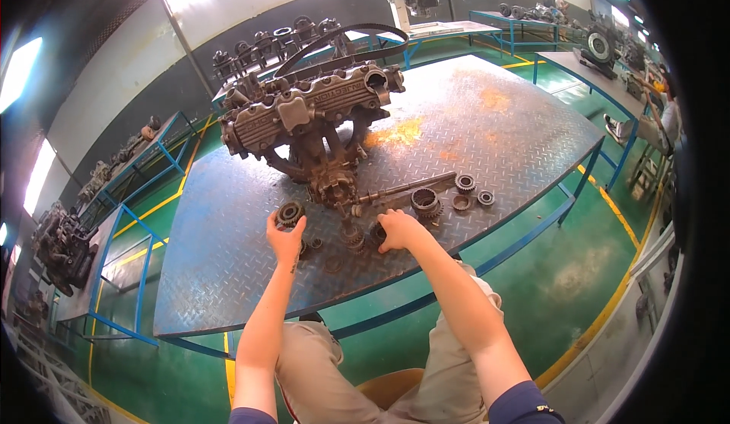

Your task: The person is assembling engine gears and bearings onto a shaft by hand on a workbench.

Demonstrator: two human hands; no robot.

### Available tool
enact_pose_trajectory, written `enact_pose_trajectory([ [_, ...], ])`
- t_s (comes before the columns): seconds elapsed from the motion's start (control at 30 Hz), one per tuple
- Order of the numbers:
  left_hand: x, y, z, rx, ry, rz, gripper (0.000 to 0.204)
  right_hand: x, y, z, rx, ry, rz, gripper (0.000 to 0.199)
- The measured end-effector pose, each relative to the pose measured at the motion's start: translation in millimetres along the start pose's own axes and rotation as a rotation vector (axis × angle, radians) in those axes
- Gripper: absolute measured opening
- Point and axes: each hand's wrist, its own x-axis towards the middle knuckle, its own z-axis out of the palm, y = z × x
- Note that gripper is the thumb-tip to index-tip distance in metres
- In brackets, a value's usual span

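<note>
**Engine partly stripped, gears laid out by your hands**

The engine [308, 116] stands on the worktop [494, 120] just beyond both your hands, and by my reading the strip-down is well under way: several parts are already off and lie loose on the plate. A shaft [403, 190], a large gear [425, 200] and some rings [475, 193] sit up and to the right of your right hand [397, 231]. The bulk of the engine is not yet taken apart.

Your left hand [284, 238] holds a small gear [290, 213] at its fingertips, pinched on the rim, just above the hand. Your right hand rests knuckles-up on the worktop, fingers curled over small dark parts [357, 238] to its left; I cannot tell whether it grips one.
</note>
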Motion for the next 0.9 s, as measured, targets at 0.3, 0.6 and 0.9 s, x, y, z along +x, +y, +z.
enact_pose_trajectory([
  [0.3, 4.8, -53.8, -62.1, 0.272, -0.049, -0.106, 0.054, -1.3, -5.3, -6.3, -0.004, -0.007, 0.007, 0.069],
  [0.6, -2.9, -52.3, -85.6, 0.532, -0.217, -0.149, 0.061, 0.7, -7.9, -7.3, -0.01, -0.029, 0.036, 0.071],
  [0.9, -7.5, -42.7, -93.2, 0.623, -0.268, -0.079, 0.059, 0.1, -9.2, -7.0, -0.01, -0.037, 0.043, 0.073],
])
